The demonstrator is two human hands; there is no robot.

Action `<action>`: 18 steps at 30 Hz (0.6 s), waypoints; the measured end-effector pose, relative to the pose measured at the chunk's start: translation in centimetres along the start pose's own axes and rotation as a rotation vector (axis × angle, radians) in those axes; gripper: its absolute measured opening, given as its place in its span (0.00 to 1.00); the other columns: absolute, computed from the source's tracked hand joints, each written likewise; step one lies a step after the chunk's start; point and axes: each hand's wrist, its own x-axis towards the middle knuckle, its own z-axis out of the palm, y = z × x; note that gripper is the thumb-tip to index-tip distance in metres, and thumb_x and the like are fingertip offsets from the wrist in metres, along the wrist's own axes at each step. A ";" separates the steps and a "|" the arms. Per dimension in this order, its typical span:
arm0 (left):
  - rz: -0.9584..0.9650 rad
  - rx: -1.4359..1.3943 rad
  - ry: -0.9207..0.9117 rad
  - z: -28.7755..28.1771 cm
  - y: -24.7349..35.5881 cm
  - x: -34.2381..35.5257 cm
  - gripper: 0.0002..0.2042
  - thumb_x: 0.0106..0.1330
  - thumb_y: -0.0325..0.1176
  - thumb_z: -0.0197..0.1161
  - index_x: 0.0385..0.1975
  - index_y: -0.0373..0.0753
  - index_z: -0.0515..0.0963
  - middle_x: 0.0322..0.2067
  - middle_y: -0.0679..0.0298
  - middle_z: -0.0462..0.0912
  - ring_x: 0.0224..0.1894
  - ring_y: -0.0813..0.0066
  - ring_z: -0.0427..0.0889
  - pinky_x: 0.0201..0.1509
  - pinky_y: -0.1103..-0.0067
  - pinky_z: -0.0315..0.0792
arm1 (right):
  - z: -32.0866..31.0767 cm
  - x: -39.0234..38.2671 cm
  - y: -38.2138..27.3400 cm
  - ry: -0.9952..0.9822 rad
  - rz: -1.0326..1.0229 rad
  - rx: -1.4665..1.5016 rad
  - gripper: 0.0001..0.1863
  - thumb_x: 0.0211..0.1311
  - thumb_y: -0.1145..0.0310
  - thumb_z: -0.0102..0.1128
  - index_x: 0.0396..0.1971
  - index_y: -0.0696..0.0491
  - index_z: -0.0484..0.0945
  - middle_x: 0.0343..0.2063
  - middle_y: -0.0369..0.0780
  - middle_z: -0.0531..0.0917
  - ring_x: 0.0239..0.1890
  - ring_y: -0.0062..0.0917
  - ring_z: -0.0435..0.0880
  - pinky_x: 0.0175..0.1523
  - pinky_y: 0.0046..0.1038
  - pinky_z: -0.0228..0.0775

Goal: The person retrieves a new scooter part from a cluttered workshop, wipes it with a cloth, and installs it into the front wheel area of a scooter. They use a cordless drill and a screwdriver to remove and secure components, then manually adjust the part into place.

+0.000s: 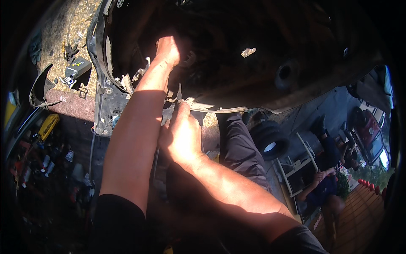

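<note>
My left hand [167, 50] reaches deep into a dark, curved cavity of a vehicle body [237, 80]; shadow hides its fingers. Below it, my right hand [182, 137] is closed, its index finger stretched upward along the cavity's lower edge. A thin pointed tool [179, 90] sticks up past that fingertip; the rest of it is hidden by the hand. Beside the left forearm are pale, broken-looking bits [127, 83] and a dark metal bracket [104, 111]. The forearms run close together, the left one upright, the right one slanting in from the lower right.
A grey bottle [78, 67] and a dark curved part [41, 88] lie at the left. Below them are a yellow object [48, 126] and jumbled small items. At right are a tyre [270, 142], a pale metal frame [296, 165], a seated person [323, 190] and a red vehicle [368, 133].
</note>
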 end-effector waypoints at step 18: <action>0.091 -0.028 0.199 0.4 0.0 -0.5 0.17 0.57 0.38 0.61 0.44 0.39 0.82 0.40 0.49 0.85 0.46 0.49 0.84 0.49 0.65 0.77 | 0.4 -0.3 -0.1 -0.106 0.138 0.096 0.37 0.53 0.72 0.59 0.61 0.72 0.57 0.36 0.61 0.79 0.40 0.53 0.84 0.48 0.44 0.77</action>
